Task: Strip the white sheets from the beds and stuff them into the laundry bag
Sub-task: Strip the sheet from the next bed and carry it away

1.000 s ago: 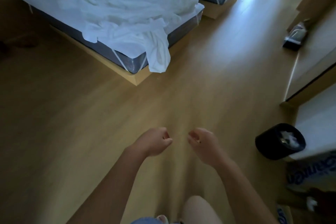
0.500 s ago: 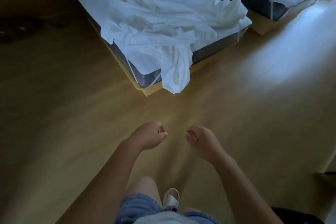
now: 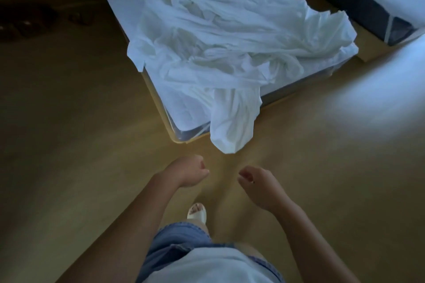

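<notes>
A crumpled white sheet (image 3: 220, 46) lies loose on the near bed (image 3: 181, 138), and one end of it hangs over the bed's front corner toward the floor. My left hand (image 3: 188, 171) is held just below that corner with its fingers curled in, holding nothing. My right hand (image 3: 257, 182) is beside it with loosely curled fingers, also holding nothing. Both hands are a short way from the hanging end and touch no cloth. No laundry bag is in view.
A second bed (image 3: 372, 0) with a white cover stands at the upper right, with a narrow gap between the two beds. Wooden floor (image 3: 80, 145) spreads to the left and right of me. Dark objects (image 3: 27, 23) lie on the floor at far left.
I have walked toward the near bed, so its corner and the hanging sheet are much closer. My right hand's fingers have loosened a little. The black bin has left the view.
</notes>
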Demonstrator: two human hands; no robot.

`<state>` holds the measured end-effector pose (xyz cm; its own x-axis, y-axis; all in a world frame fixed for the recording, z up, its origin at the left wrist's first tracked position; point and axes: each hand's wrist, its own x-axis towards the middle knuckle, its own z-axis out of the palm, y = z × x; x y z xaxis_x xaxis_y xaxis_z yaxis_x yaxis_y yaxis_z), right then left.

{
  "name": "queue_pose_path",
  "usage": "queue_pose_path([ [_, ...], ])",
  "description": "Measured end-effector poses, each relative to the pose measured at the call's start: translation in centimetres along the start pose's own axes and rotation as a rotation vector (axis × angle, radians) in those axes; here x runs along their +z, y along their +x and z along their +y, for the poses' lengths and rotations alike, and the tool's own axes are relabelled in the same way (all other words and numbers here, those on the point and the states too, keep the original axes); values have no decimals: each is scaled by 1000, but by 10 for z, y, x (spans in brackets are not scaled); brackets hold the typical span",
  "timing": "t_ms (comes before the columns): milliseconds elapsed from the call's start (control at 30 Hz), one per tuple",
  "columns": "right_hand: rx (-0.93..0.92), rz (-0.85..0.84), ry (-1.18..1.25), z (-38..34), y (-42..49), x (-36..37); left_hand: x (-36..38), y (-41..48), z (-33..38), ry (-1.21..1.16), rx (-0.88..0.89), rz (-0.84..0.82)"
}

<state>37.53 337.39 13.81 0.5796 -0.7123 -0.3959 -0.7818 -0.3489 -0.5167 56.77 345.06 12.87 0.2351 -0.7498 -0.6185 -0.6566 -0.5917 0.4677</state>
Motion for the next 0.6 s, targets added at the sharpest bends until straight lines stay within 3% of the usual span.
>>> queue_pose_path([
  [167,48,-33,77,-11,87,-28,-55,69,12,36,-23,1],
  [367,2,-194,62,-13,204,-48,-91,148,5,-102,-143,-45],
  [600,-139,-367,-42,-34,360,-85,-158,268,7,-452,-381,140],
])
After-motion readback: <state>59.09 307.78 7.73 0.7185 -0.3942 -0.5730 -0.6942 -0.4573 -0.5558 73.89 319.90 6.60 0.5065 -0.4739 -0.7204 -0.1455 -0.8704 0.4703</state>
